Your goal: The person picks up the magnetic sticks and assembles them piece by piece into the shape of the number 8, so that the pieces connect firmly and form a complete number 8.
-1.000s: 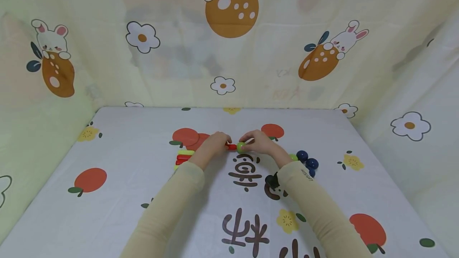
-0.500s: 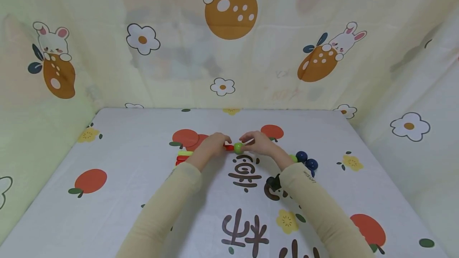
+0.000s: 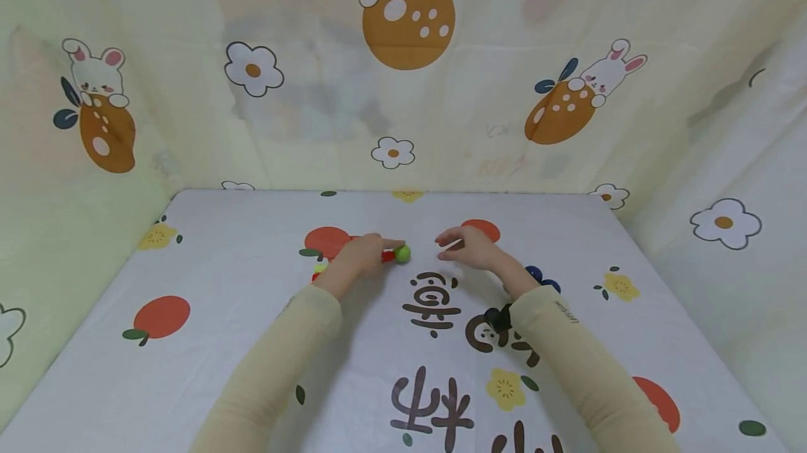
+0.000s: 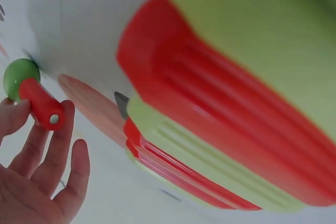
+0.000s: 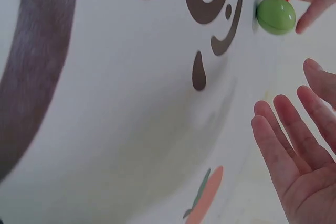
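My left hand (image 3: 362,255) pinches a short red stick (image 4: 39,100) between thumb and fingers. On the stick's far end sits a green ball (image 3: 402,254); a small round hole shows in its near end in the left wrist view. To the right, apart from the ball, my right hand (image 3: 473,248) hangs with loosely bent fingers and nothing in them. The right wrist view shows its spread fingers below the green ball (image 5: 275,15). Beside my left wrist lie grooved red sticks (image 4: 220,103) and lime-green sticks (image 4: 210,148), mostly hidden by the arm in the head view.
Several dark blue balls (image 3: 534,273) lie behind my right wrist, partly covered by it. A black piece (image 3: 498,318) shows at the right cuff. The white tablecloth (image 3: 221,383) carries printed fruit and lettering, and a patterned curtain (image 3: 302,117) closes off the back.
My right hand has let go of the green ball and drawn back to the right. The left hand has moved a little left, carrying the red stick and ball.
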`<state>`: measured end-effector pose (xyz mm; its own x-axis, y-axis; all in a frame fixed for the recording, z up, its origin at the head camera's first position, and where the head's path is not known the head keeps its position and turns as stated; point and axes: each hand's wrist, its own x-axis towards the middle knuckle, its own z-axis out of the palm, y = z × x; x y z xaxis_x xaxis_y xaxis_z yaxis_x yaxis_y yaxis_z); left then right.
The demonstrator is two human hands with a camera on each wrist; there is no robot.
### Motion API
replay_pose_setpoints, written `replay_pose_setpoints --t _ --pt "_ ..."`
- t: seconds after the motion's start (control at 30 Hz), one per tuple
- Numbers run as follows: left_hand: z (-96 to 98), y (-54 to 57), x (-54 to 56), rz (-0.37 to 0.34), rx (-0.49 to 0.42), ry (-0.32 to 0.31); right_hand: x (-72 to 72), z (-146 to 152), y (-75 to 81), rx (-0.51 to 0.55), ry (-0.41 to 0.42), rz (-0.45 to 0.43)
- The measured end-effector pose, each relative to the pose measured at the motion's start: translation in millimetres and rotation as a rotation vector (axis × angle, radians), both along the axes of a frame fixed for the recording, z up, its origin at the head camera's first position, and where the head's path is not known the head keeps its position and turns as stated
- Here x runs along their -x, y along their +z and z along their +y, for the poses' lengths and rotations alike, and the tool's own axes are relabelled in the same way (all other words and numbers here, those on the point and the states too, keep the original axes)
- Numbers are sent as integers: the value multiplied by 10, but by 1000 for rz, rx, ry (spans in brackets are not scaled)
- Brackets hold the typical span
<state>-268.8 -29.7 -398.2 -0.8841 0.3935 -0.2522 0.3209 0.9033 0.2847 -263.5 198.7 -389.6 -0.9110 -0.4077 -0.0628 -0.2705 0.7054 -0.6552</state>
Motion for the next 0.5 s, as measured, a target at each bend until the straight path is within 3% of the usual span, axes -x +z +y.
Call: replay_pose_setpoints --t 0.27,0.5 --pt "9 14 22 -4 -63 -1 26 153 47 -9 -6 46" --pt "97 -13 102 110 -97 -73 25 266 90 -15 -15 53"
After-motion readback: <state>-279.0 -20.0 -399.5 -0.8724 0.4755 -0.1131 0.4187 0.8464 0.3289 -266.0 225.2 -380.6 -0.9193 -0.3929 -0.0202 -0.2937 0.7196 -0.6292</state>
